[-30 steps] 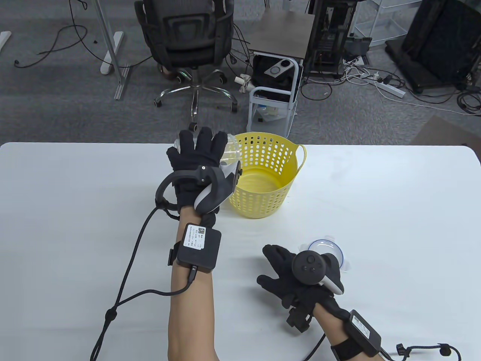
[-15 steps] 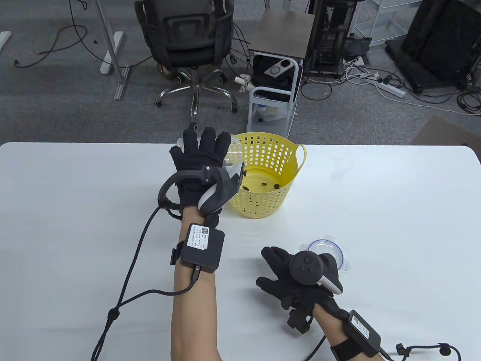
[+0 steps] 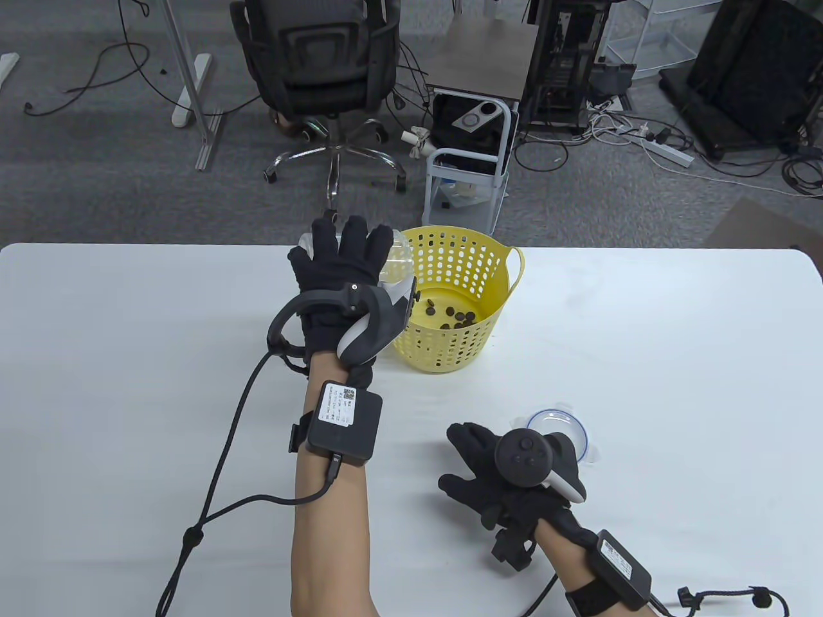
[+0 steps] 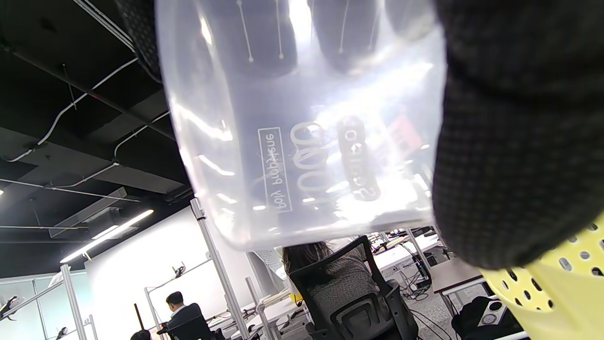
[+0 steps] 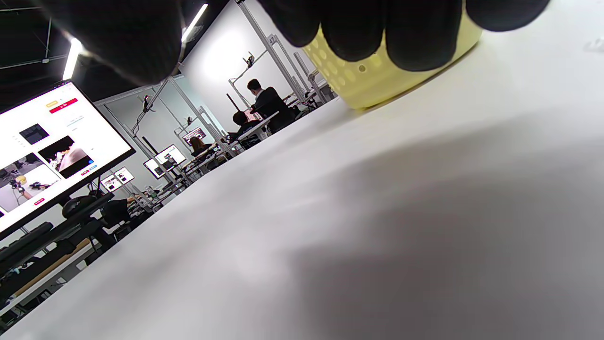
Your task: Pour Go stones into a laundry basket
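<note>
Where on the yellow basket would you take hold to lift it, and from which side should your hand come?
Take the loop handle on the laundry basket's right rim, coming in from the right with the free right hand. It juts out clear of the wall, while the left hand and tilted clear container crowd the left rim.

Yellow perforated basket (image 3: 458,302), dark stones (image 3: 454,316)

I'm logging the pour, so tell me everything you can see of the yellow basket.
The yellow laundry basket is round, plastic-looking, with perforated walls and a loop handle on its right rim. It stands upright on the white table. Dark Go stones lie on its floor. The left hand tips a clear container over its left rim.
</note>
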The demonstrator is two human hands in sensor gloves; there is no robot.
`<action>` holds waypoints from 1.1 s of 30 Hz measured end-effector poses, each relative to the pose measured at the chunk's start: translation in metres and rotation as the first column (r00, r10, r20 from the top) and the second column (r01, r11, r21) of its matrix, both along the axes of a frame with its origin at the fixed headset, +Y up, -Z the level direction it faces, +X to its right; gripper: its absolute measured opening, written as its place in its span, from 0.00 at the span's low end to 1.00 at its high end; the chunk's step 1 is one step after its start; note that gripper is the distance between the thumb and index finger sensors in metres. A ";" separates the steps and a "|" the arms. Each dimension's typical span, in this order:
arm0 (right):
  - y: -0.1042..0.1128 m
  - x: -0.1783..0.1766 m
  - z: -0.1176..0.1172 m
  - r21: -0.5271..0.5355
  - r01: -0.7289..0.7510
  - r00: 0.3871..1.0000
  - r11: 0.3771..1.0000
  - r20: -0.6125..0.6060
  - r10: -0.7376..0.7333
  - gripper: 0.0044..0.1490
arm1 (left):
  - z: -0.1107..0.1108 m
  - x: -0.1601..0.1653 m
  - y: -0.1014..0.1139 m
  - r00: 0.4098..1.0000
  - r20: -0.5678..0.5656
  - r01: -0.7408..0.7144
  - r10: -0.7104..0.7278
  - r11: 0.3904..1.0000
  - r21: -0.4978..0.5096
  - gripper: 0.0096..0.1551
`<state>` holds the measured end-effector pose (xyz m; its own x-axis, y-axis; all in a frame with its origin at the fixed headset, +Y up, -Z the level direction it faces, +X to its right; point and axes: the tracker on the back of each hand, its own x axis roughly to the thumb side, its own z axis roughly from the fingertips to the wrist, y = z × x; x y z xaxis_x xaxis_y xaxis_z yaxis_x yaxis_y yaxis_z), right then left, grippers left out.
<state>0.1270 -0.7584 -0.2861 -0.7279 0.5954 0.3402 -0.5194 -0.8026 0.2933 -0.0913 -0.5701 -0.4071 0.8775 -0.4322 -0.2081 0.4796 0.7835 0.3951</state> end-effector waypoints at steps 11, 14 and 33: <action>0.000 0.001 0.000 -0.008 -0.001 1.000 1.000 0.004 0.001 0.55 | -0.001 0.000 0.001 1.000 0.009 0.016 -0.017 1.000 0.004 0.80; 0.000 0.001 0.000 -0.011 -0.001 1.000 1.000 0.005 0.001 0.55 | 0.000 0.000 0.000 1.000 0.012 0.025 -0.025 1.000 0.000 0.80; 0.001 0.005 -0.002 -0.025 0.006 1.000 1.000 0.021 -0.006 0.55 | 0.041 -0.047 0.020 0.749 0.098 -0.640 0.655 0.755 -0.143 0.80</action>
<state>0.1317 -0.7577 -0.2878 -0.7309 0.6080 0.3101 -0.5305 -0.7919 0.3023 -0.1383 -0.5498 -0.3659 0.9693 0.2391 -0.0567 -0.2087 0.9227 0.3242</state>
